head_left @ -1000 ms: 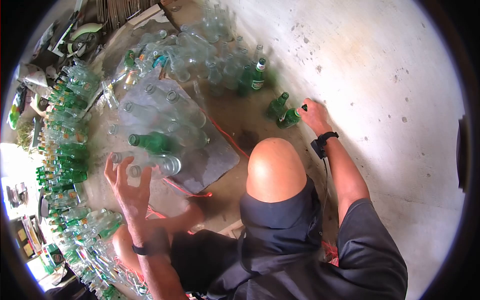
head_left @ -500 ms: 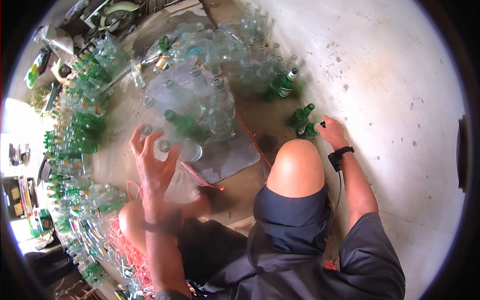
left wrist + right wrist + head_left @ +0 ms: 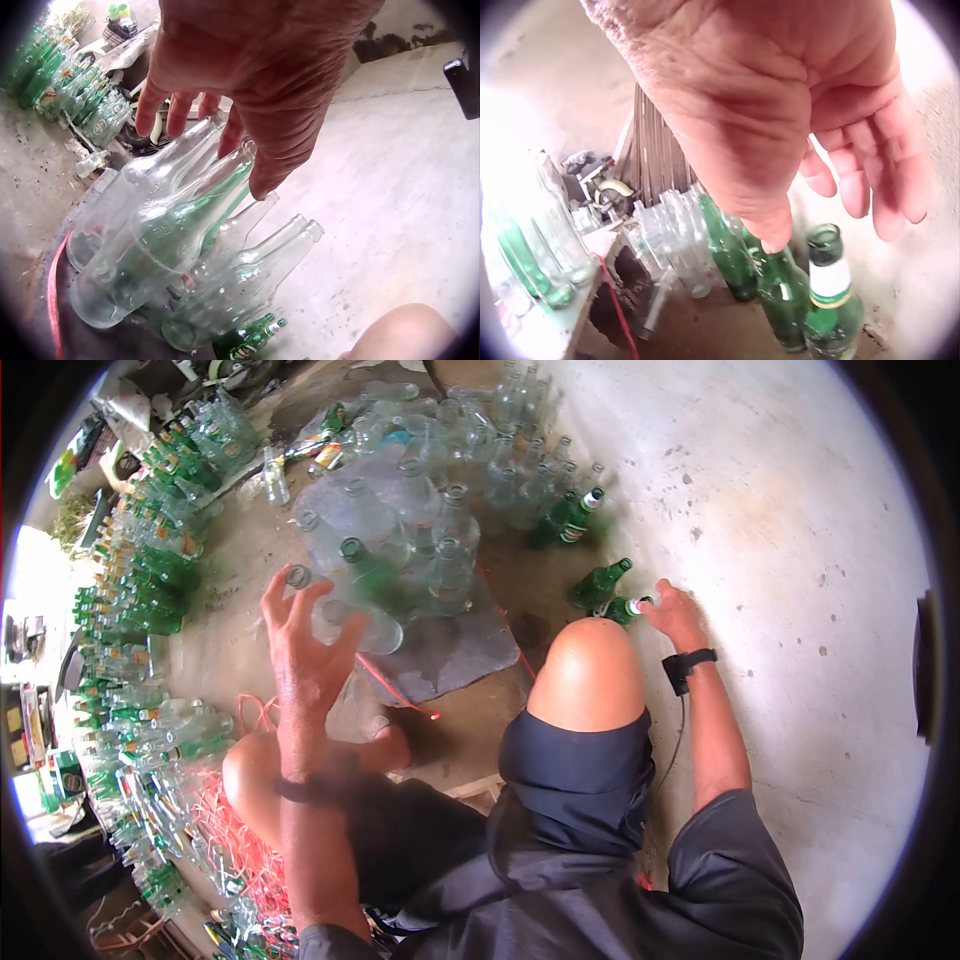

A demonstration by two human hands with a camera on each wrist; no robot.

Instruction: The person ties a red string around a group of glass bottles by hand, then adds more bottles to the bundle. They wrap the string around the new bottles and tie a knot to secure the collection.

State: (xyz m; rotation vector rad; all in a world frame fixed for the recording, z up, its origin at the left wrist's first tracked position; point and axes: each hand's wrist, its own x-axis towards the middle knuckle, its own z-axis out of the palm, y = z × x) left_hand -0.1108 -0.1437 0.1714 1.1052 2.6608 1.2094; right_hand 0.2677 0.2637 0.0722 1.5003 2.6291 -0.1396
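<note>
My left hand (image 3: 308,645) hovers with fingers spread over the necks of clear glass bottles (image 3: 154,251) standing on a grey slab (image 3: 440,668). In the left wrist view, its fingertips and thumb hang on either side of two bottle mouths. A green bottle (image 3: 375,578) stands among the clear ones. Beside the wall, my right hand (image 3: 680,618) is just behind a green beer bottle with a white neck label (image 3: 830,281). Its fingers are parted around air above that bottle in the right wrist view. A second green bottle (image 3: 600,584) stands right beside the labelled one.
More green bottles (image 3: 570,520) and a crowd of clear bottles (image 3: 525,470) stand farther along the wall (image 3: 740,510). Long rows of bottles (image 3: 160,575) line the left side. Red string (image 3: 395,688) crosses the slab's edge, with a red tangle (image 3: 235,825) near my leg.
My right fingers have come off the green bottle's neck and spread. The left hand has kept its place at the clear bottles' necks. The head view has shifted.
</note>
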